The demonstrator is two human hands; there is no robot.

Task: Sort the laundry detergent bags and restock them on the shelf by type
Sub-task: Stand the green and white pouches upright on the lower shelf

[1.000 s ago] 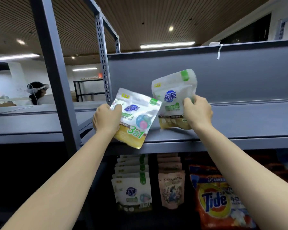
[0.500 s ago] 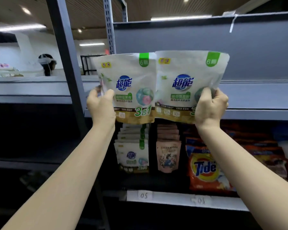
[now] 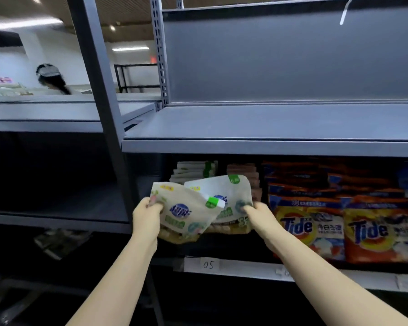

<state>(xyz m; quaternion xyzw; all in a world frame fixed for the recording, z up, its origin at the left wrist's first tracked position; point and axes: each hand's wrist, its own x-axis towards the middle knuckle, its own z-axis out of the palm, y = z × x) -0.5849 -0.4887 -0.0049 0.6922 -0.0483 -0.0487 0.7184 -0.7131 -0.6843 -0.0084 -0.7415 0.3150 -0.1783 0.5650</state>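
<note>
Head view: two pouches [image 3: 189,215] pinched in both hands [image 3: 149,214] should be slid upright before the matching stack [image 3: 193,169]

left white pouch [image 3: 186,215] tilted, overlapping | right white pouch [image 3: 226,196] | both at lower shelf [image 3: 245,267]

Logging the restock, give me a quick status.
Left hand grips one white pouch; right hand grips another. Both before matching stack. Nothing blocking.

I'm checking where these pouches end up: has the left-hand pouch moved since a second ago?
Yes. The left-hand pouch has dropped from above the upper shelf edge to below it, in front of the stocked row.
</note>
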